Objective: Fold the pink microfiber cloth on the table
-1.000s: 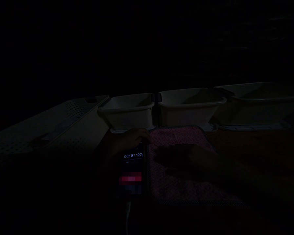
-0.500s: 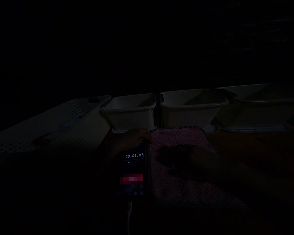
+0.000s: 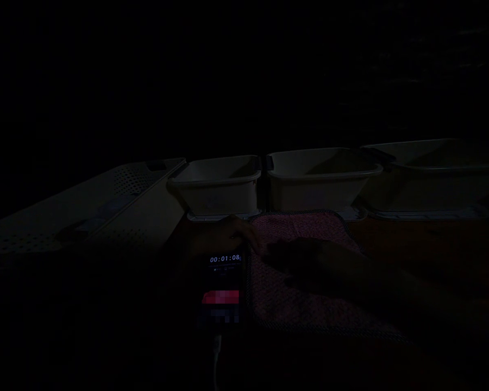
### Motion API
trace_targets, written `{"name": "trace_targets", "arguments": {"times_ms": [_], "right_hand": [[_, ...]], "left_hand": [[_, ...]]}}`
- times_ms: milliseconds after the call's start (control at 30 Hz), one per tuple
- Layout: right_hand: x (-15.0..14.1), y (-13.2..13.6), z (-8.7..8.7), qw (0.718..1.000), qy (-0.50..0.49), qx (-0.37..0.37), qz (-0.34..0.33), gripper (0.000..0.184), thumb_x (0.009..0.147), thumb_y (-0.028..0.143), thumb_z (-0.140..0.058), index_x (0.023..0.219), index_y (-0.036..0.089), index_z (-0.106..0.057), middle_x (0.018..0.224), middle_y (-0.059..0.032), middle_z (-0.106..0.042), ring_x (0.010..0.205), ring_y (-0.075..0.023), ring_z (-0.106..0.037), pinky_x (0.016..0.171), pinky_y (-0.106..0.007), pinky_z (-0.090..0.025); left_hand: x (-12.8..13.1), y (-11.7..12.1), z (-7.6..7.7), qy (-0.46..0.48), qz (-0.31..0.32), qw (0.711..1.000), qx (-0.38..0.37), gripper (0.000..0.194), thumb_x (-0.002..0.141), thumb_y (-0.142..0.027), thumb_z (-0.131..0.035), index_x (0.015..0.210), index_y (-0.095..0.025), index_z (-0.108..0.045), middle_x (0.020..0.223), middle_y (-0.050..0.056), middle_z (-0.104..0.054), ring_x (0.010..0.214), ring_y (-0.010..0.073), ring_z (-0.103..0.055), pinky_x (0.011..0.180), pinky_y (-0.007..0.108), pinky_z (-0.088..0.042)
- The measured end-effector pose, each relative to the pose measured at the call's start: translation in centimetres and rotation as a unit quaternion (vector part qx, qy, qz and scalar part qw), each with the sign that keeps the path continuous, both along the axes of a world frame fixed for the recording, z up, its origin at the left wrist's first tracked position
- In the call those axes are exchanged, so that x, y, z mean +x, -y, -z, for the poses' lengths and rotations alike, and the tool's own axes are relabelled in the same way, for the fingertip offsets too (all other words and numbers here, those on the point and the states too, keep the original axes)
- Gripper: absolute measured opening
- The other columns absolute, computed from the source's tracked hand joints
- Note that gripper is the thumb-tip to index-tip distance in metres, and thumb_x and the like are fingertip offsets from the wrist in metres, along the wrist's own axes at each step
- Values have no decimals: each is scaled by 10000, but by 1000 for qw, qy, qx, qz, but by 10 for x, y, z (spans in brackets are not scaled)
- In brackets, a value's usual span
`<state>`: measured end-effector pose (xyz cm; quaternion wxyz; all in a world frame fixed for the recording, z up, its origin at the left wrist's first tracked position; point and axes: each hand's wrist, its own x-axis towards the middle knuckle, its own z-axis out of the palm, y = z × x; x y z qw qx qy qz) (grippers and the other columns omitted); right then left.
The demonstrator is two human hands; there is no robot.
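Observation:
The scene is very dark. My left hand (image 3: 222, 236) curls over the top end of a phone (image 3: 223, 290) whose lit screen shows a timer reading 00:01:08. A white cable runs from the phone's near end. My right hand (image 3: 309, 260) lies flat on a pink cloth mat (image 3: 305, 304) just right of the phone, fingers stretched out toward the phone.
Three pale plastic tubs stand in a row behind the mat: one at the left (image 3: 218, 184), one in the middle (image 3: 320, 179), one at the right (image 3: 436, 174). A perforated pale lid or board (image 3: 89, 212) slopes away at the left. Everything beyond is black.
The timer has ticked from 00:01:07 to 00:01:08. My left fingers have crept slightly right over the phone's top. My right hand has barely moved.

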<state>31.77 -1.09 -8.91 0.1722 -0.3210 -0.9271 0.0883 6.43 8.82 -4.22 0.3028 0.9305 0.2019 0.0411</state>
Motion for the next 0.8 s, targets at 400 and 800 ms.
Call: {"name": "trace_targets", "arguments": {"times_ms": [400,800], "right_hand": [[-14,13,-14,997,-21,-45,-56,434,893,379,-497,1304,236,-490,1304,-93,-526,1175,-226,-505,983,-446,-419],[-1,19,-18,995,54,-76,-27,245,873,354,-505,991,278,-706,993,-39,-688,924,-175,-631,820,-311,-490]], "left_hand": [[10,-15,13,-6,21,1000,16,371,736,49,-463,786,-195,-737,938,3,-681,875,97,-610,831,213,-442],[-1,-7,4,-68,-14,998,0,334,898,-328,-519,1173,-140,-520,1162,100,-547,995,201,-570,836,405,-504]]}}
